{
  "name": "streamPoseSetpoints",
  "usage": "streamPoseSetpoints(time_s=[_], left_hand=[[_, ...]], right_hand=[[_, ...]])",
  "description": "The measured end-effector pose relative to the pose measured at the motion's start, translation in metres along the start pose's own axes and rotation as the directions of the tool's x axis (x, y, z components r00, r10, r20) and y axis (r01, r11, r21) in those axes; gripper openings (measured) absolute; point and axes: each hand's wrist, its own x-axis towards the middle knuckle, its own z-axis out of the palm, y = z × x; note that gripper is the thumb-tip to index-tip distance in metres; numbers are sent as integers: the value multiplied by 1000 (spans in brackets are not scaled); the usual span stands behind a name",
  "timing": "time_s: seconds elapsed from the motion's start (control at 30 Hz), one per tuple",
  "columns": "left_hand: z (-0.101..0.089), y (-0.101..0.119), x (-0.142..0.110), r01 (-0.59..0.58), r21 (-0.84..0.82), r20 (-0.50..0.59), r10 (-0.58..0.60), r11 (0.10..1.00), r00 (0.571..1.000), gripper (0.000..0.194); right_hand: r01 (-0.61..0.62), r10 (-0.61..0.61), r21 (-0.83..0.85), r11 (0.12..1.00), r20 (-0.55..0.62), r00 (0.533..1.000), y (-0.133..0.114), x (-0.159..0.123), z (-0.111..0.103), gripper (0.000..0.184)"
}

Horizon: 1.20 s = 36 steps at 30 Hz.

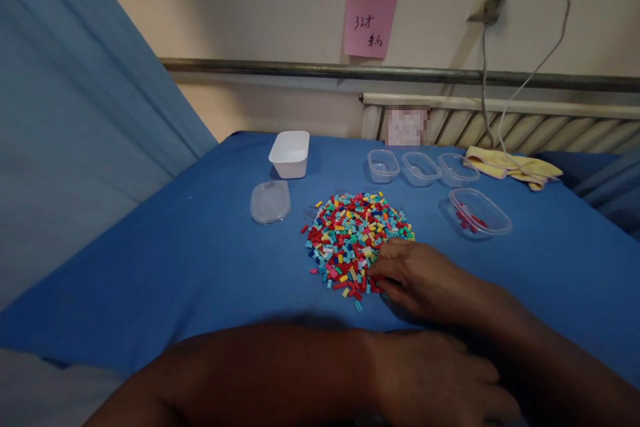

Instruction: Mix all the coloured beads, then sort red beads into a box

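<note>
A mixed heap of small toy building bricks (345,233) in red, light blue, yellow, green and white lies on the blue cloth. My right hand (413,273) reaches into the heap's right front edge, fingers bent together and pointing left. What its fingertips grip is hidden among the bricks. Close to the camera, my left hand (445,377) crosses over to the right, below my right hand. Its fingers curl downward, and whatever they hold is out of sight. Right of the heap, a clear plastic container (493,217) has several red bricks inside.
The blue cloth (215,260) covers the surface. Behind the heap stand a white tub (291,163) and three clear containers (420,170). A clear lid (271,202) lies at left. A yellow cloth (515,167) and a hanging cable (545,57) are at back right, near a radiator (550,120).
</note>
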Motion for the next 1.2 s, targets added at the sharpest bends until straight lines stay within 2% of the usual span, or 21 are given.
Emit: streamPoseSetpoints(time_s=[0.23, 0.5, 0.7, 0.83, 0.93, 1.2], left_hand=[[12, -1, -2, -8, 54, 4, 8, 999, 1000, 22], [6, -3, 1, -14, 70, 19, 13, 997, 1000, 24], [8, -5, 2, -25, 83, 44, 22, 996, 999, 23], [14, -3, 1, -12, 100, 2, 12, 995, 1000, 23], [16, -2, 1, -15, 72, 7, 14, 997, 1000, 21], [10, -3, 0, -24, 73, -3, 24, 997, 1000, 23]], right_hand=[[-116, 113, 73, 991, 39, 993, 0, -2, -2, 13], [-139, 138, 24, 990, 13, 990, -1, 4, 3, 15], [-62, 60, 26, 998, 49, 997, -6, 5, 2, 19], [-81, 82, -40, 996, 45, 996, -3, 6, 7, 15], [-97, 100, -71, 993, 44, 994, 0, 5, 8, 19], [-58, 69, -191, 980, 47, 997, -4, 7, 4, 14]])
